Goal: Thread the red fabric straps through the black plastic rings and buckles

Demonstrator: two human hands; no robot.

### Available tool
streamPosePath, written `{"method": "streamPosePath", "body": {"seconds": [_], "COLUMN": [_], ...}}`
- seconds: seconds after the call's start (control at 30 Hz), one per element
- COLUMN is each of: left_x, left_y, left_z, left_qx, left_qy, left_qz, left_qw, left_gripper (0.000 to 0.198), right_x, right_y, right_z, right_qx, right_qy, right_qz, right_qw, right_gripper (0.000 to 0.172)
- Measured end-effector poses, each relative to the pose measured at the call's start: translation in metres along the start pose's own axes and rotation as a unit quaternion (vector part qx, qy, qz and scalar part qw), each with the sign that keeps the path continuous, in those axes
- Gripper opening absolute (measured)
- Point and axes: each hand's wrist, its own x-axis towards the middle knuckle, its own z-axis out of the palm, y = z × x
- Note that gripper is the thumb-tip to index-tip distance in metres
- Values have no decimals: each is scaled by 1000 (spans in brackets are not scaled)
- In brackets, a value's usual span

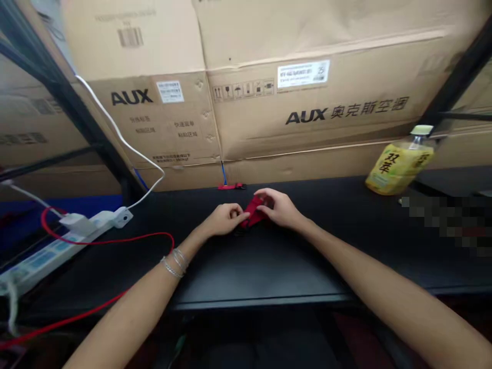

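A red fabric strap [253, 207] is stretched between my two hands just above the black tabletop [261, 271]. My left hand [225, 219] pinches its lower left end between thumb and fingers. Higher up on the right, my right hand [280, 207] grips the strap with thumb and forefinger. Something dark, perhaps a buckle, hangs below the left fingertips; its shape is blurred. Behind the hands, a second red strap [229, 186] with a black buckle [241, 186] lies at the back of the table against the cardboard.
Large cardboard boxes [246, 118] wall off the back. A yellow-labelled drink bottle [400, 161] stands at the right. On the left lie a white power strip [49, 256] with plugs and a red cable [126, 239] that passes by my left wrist. Black metal posts [88, 118] flank the table.
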Motion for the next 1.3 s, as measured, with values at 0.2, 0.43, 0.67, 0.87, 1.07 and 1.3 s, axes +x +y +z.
{"method": "streamPosePath", "body": {"seconds": [0.2,0.43,0.67,0.87,1.07,1.3], "left_x": [7,3,-2,-2,-3,-2], "left_y": [0,15,18,16,19,21], "left_z": [9,8,10,11,7,5], "left_qx": [-168,-301,-315,-243,-158,-197], "left_qy": [33,83,51,51,84,100], "left_qz": [-28,-97,-49,18,69,48], "left_qw": [985,945,947,969,982,974], "left_gripper": [39,38,35,44,36,33], "right_x": [-6,-15,-15,-16,-15,-9], "right_y": [-21,-36,-33,-37,-36,-38], "right_z": [12,24,24,22,24,27], "right_qx": [-28,22,104,110,186,306], "right_qy": [73,-18,-27,-19,-40,-39], "right_qz": [53,40,64,62,94,157], "right_qw": [995,999,992,992,977,938], "right_gripper": [25,21,25,20,24,27]}}
